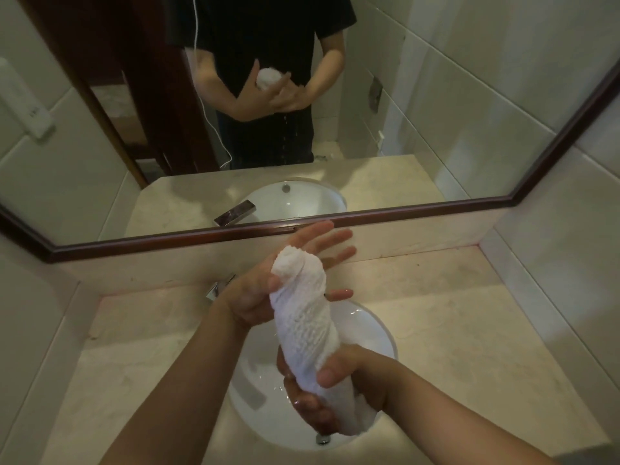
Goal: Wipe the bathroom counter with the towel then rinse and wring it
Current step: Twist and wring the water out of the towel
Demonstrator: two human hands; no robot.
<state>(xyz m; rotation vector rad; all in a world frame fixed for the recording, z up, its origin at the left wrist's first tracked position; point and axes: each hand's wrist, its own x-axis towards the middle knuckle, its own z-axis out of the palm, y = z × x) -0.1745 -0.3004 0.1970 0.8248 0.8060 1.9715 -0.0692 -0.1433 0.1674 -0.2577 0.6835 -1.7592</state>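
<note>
A white towel, rolled into a thick wet twist, hangs above the white sink basin. My left hand lies under its upper end with the fingers stretched out straight and the thumb against the cloth. My right hand grips the lower end with fingers and thumb curled round it. Both hands look wet. The beige bathroom counter surrounds the basin.
A chrome tap stands behind my left wrist at the basin's back edge. A wood-framed mirror runs along the wall above the counter and reflects a person in dark clothes. Tiled walls close in both sides. The basin's overflow hole sits near me.
</note>
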